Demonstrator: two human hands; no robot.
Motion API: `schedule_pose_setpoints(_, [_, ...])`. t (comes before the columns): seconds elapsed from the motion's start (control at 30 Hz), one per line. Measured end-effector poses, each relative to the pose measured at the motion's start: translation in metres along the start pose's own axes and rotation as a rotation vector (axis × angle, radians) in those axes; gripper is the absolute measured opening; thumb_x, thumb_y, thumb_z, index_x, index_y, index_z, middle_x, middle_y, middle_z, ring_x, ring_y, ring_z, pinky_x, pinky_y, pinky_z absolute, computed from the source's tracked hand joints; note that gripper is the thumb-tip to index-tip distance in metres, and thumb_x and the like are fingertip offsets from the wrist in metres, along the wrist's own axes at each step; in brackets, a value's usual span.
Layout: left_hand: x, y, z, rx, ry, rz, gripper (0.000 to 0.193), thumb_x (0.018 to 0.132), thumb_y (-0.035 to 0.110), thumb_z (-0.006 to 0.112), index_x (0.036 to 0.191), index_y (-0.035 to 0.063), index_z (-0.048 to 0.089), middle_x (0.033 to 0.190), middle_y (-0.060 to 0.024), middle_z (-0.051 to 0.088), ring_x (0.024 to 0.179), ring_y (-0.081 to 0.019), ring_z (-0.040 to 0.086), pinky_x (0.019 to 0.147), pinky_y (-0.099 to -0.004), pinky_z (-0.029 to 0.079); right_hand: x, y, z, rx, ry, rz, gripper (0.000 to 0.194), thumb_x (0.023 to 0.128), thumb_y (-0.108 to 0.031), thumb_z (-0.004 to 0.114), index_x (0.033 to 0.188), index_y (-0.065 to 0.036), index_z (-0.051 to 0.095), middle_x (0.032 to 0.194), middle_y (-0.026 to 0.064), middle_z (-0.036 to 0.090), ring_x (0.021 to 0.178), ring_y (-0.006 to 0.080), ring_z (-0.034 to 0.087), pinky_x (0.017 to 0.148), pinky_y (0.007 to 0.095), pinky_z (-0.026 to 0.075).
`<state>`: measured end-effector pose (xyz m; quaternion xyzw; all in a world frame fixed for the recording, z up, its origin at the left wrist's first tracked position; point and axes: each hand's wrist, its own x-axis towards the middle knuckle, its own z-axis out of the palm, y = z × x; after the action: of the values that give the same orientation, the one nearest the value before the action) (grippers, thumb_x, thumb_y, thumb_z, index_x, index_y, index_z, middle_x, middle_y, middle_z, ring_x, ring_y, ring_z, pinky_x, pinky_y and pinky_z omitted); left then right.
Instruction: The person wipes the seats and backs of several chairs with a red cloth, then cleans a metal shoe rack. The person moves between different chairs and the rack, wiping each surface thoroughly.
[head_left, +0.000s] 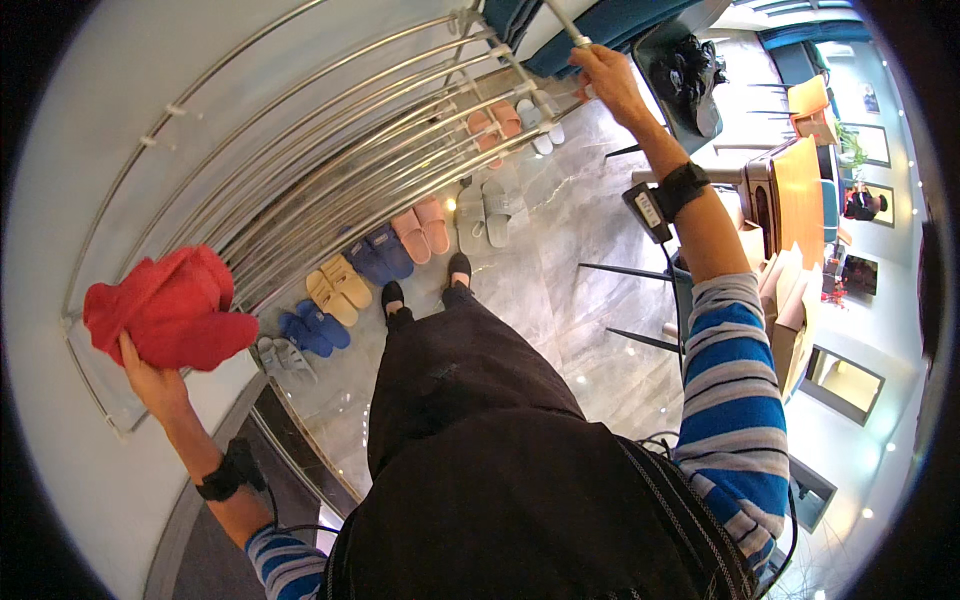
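Observation:
At the left, my left hand (154, 382) holds a bunched red cloth (172, 304) against the end of a metal-tube rack (360, 187). The cloth hides the bars behind it. Up at the right, my right hand (611, 82) is closed around a metal pole (564, 22) near its pale joint. The rack's several long silvery bars run between my hands, joined by white plastic connectors, beside a pale wall (90, 202).
Blue slippers (315, 328), yellow slippers (339, 289), pink slippers (421, 229) and grey slippers (484, 217) line the marble-look floor (555, 300) beneath the rack. To the right are a dark chair (690, 97) bearing black plastic, a wooden-topped table (799, 202) and cardboard boxes (787, 300).

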<state>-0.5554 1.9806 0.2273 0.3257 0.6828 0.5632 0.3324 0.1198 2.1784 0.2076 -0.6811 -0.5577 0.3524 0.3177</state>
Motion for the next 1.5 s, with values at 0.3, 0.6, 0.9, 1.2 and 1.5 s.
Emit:
schedule_pose_setpoints(0.3, [0.006, 0.025, 0.348, 0.003, -0.16, 0.59, 0.027, 0.089, 0.013, 0.055, 0.112, -0.0009, 0.06, 0.105, -0.0147, 0.065, 0.095, -0.027, 0.06, 0.087, -0.0401, 0.045, 0.0, -0.001, 0.007, 0.1, 0.006, 0.028, 0.025, 0.091, -0.02, 0.056, 0.089, 0.004, 0.061, 0.065, 0.0045, 0.053, 0.048, 0.0142, 0.052, 0.043, 0.0289, 0.044])
schedule_pose_setpoints(0.6, [-0.04, -0.061, 0.586, 0.945, -0.837, 1.021, 0.056, 0.073, 0.027, 0.071, 0.125, 0.014, 0.053, 0.128, -0.0234, 0.048, 0.114, -0.0416, 0.045, 0.091, -0.055, 0.04, -0.006, -0.011, 0.006, 0.072, 0.062, -0.022, 0.037, 0.087, -0.03, 0.055, 0.081, 0.006, 0.061, 0.057, 0.0099, 0.054, 0.053, 0.0163, 0.052, 0.052, 0.035, 0.043])
schedule_pose_setpoints(0.9, [-0.04, -0.064, 0.594, 0.824, -0.813, 0.817, 0.063, 0.073, 0.054, 0.068, 0.122, 0.0163, 0.056, 0.122, -0.0229, 0.052, 0.112, -0.0448, 0.049, 0.09, -0.0594, 0.041, -0.005, -0.009, 0.008, 0.038, 0.073, 0.047, 0.033, 0.087, -0.029, 0.059, 0.083, 0.003, 0.065, 0.06, 0.0087, 0.06, 0.055, 0.0146, 0.058, 0.052, 0.031, 0.046])
schedule_pose_setpoints(1.2, [-0.054, -0.069, 0.621, 1.049, -0.632, 0.924, 0.058, 0.077, 0.037, 0.068, 0.126, 0.0184, 0.042, 0.11, -0.0248, 0.057, 0.099, -0.0444, 0.056, 0.077, -0.0589, 0.045, -0.007, -0.009, 0.007, 0.119, 0.062, 0.02, 0.029, 0.089, -0.027, 0.059, 0.086, 0.002, 0.066, 0.062, 0.0033, 0.055, 0.053, 0.0111, 0.052, 0.052, 0.0275, 0.045])
schedule_pose_setpoints(1.5, [-0.037, -0.087, 0.602, 1.004, -0.564, 1.233, 0.024, 0.087, 0.019, 0.053, 0.11, 0.0244, 0.056, 0.1, -0.0159, 0.059, 0.093, -0.0339, 0.059, 0.068, -0.0473, 0.046, -0.014, -0.027, 0.012, 0.114, 0.08, 0.127, 0.025, 0.091, -0.025, 0.058, 0.091, -0.001, 0.066, 0.06, 0.0, 0.049, 0.052, 0.0088, 0.048, 0.05, 0.0245, 0.046])
